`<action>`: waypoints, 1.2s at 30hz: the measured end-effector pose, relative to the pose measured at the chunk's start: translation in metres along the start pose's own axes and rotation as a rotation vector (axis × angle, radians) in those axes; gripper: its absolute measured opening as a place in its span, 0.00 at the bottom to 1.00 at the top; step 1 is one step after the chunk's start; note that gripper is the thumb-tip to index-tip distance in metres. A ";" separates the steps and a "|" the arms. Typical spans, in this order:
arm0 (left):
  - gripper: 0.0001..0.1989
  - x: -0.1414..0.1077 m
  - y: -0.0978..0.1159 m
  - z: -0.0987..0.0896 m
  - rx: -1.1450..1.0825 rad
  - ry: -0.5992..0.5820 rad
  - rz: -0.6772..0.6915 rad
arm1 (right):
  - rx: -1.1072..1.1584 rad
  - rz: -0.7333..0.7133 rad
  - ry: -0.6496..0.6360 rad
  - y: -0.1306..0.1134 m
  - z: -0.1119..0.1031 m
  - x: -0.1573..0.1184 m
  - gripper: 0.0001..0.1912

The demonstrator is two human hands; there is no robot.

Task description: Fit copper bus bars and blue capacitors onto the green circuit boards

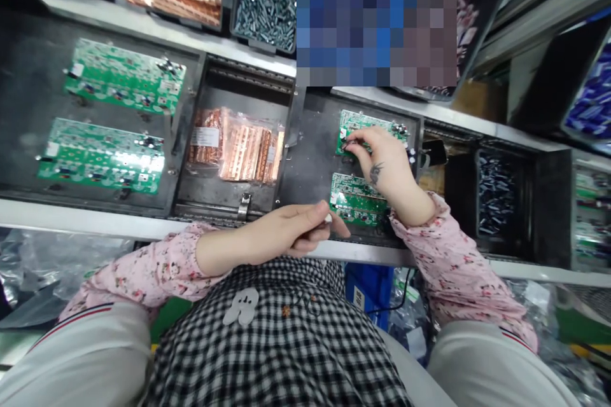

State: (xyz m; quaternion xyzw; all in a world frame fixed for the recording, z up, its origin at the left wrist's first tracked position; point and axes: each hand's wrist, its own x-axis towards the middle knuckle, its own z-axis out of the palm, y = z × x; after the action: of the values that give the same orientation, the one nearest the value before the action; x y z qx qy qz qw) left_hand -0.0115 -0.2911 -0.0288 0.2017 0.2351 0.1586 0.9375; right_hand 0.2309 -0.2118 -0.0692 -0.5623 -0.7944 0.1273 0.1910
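My right hand (386,159) is over the upper green circuit board (367,119), its thumb and forefinger pinched around a small dark component (348,142) at the board's left end. I cannot tell whether that component touches the board. Closer to me lies the lower circuit board (356,203), partly covered by my right wrist. My left hand (291,229) is curled at the front edge of the workbench, left of the lower board. A small white part (328,219) shows between its thumb and fingers; its exact kind is too small to make out.
Two more circuit boards (109,156) lie in the left tray. Bagged copper strips (245,149) sit in the middle bay. Behind are a bin of screws (266,6) and copper pieces (176,0). On the right stands a bin of dark small parts (496,194). A pixelated patch hides the back.
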 end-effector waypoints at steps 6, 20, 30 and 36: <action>0.17 0.001 0.000 0.003 -0.034 -0.005 0.044 | -0.109 0.013 -0.028 -0.003 -0.001 0.000 0.07; 0.15 0.009 -0.004 0.016 -0.063 0.241 0.125 | -0.173 -0.052 -0.043 -0.009 -0.001 -0.002 0.13; 0.16 -0.030 -0.010 0.003 0.644 0.346 0.335 | 0.294 -0.211 -0.108 -0.036 -0.049 -0.034 0.07; 0.40 -0.123 -0.011 -0.053 1.552 1.317 0.495 | -0.065 -0.045 -0.014 0.024 -0.025 -0.019 0.10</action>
State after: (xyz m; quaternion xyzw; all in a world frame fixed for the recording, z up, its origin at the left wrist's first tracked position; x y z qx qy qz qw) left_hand -0.1393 -0.3331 -0.0303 0.6643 0.6884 0.2301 0.1786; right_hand 0.2678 -0.2223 -0.0596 -0.5493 -0.8119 0.1007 0.1700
